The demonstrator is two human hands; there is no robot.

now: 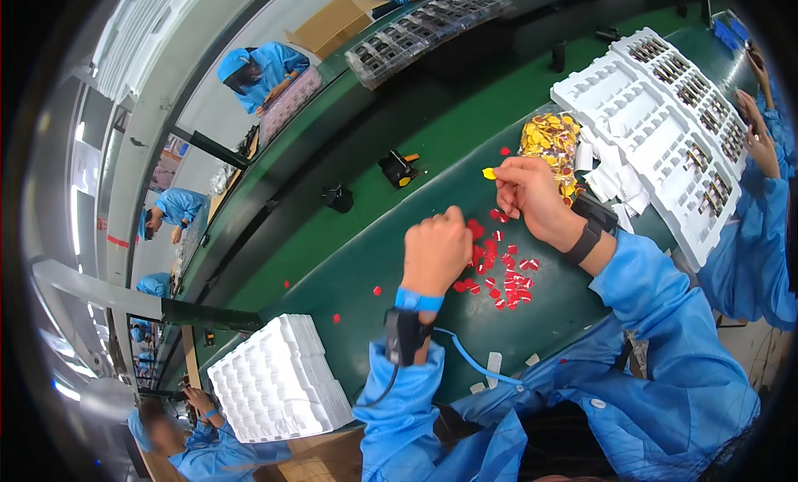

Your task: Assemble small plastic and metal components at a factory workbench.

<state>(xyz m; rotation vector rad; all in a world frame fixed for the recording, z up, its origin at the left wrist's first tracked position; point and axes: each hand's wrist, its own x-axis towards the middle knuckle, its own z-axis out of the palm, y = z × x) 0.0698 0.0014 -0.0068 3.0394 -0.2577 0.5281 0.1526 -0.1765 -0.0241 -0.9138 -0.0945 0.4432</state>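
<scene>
My left hand (436,251) is closed into a fist over the green work surface (391,232), touching the edge of a scatter of small red pieces (503,270); whether it grips one I cannot tell. My right hand (528,191) is raised a little above the red pieces and pinches a small yellow piece (489,173) between thumb and fingertips. A clear bag of yellow and red pieces (550,139) lies just behind my right hand. Both arms wear blue sleeves; a blue wrist strap with a cord is on my left wrist.
A stack of white moulded trays (278,389) stands at the near left. Long white trays (665,124) partly filled with dark parts lie at the right. White paper strips (611,182) lie beside the bag. Small black devices (399,168) sit on the belt. Other workers in blue surround the line.
</scene>
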